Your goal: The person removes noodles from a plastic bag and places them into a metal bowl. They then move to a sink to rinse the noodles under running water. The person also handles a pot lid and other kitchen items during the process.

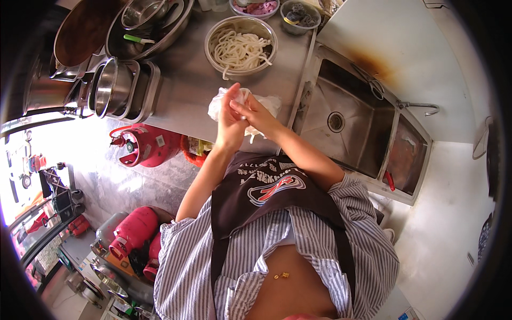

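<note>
My left hand point(231, 126) and my right hand point(258, 119) meet over the front of the steel counter. The right fingers and thumb press against the left palm, and the left fingers point away from me. A bit of white, noodle-like material shows between them, but the hands cover most of it. Beneath and behind the hands is a thin white plastic bag point(270, 105); whether either hand grips it is not visible. Just beyond stands a steel bowl point(208, 50) of thick white noodles point(240, 50), one strand hanging over its near rim.
Steel pans and trays point(150, 92) stack at the counter's left. Bowls with pink point(256, 7) and dark point(300, 16) contents stand at the back. A steel sink point(348, 116) adjoins on the right, its faucet point(420, 105) by the wall. A red gas cylinder point(154, 146) stands below left.
</note>
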